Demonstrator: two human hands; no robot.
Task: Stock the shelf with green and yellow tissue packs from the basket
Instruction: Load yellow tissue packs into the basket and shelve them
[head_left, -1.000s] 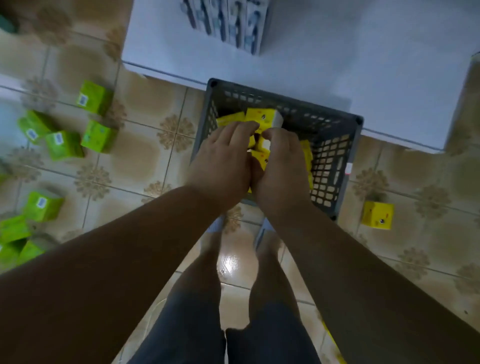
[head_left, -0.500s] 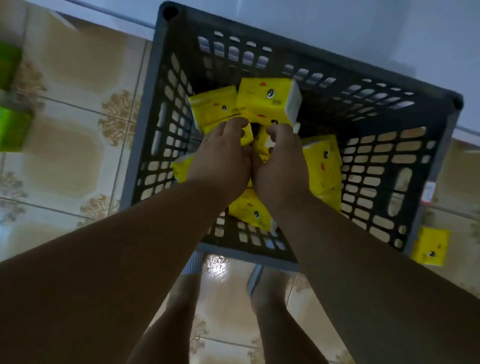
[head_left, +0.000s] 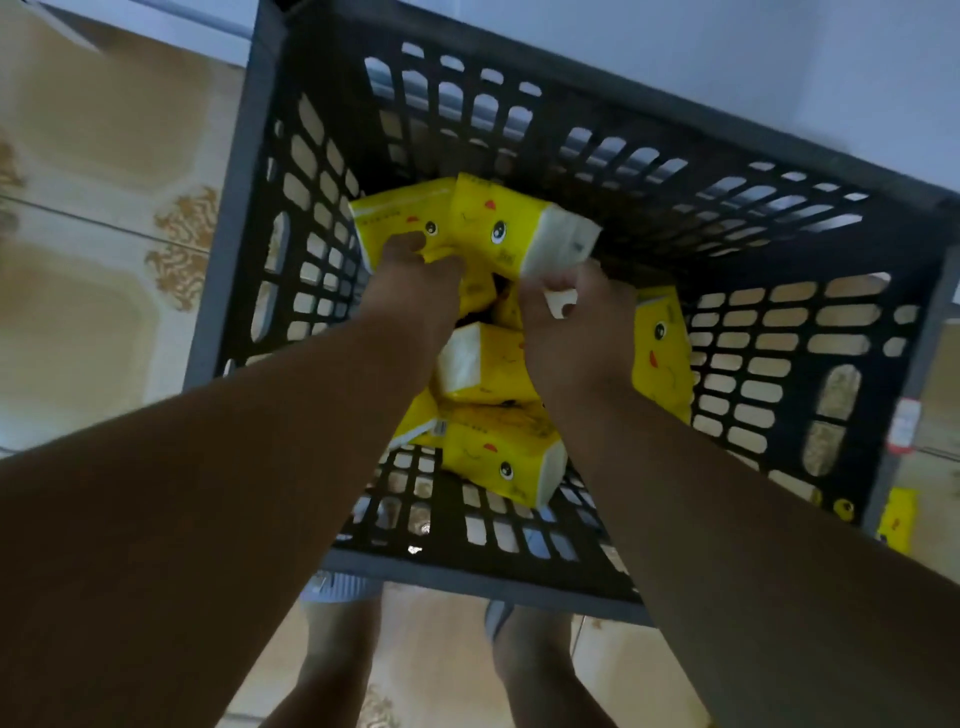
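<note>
Closest to me are the person's bare legs and a bit of tiled floor (head_left: 104, 322), with the near rim of the dark plastic basket (head_left: 467, 577) just past them. Both arms reach down into it.

A loose yellow pack (head_left: 501, 462) lies at the bottom near that rim, another pack with its white end showing (head_left: 480, 364) sits between the wrists, and one stands against the right wall (head_left: 662, 353).

Further in, the left hand (head_left: 415, 291) has its fingers curled onto a yellow pack (head_left: 400, 218), and the right hand (head_left: 576, 317) pinches the white end of the neighbouring pack (head_left: 519, 228). The two hands are close but not touching, each gripping its own pack, though the exact finger hold is partly hidden.

If it were me, I'd squeeze the two packs together as one block before lifting; that soft wrapper looks slippery, and a corner pinch probably won't hold.

Another yellow pack (head_left: 896, 519) is on the floor outside the right wall. Beyond the far rim is a pale flat surface (head_left: 727, 52), maybe the shelf base.
</note>
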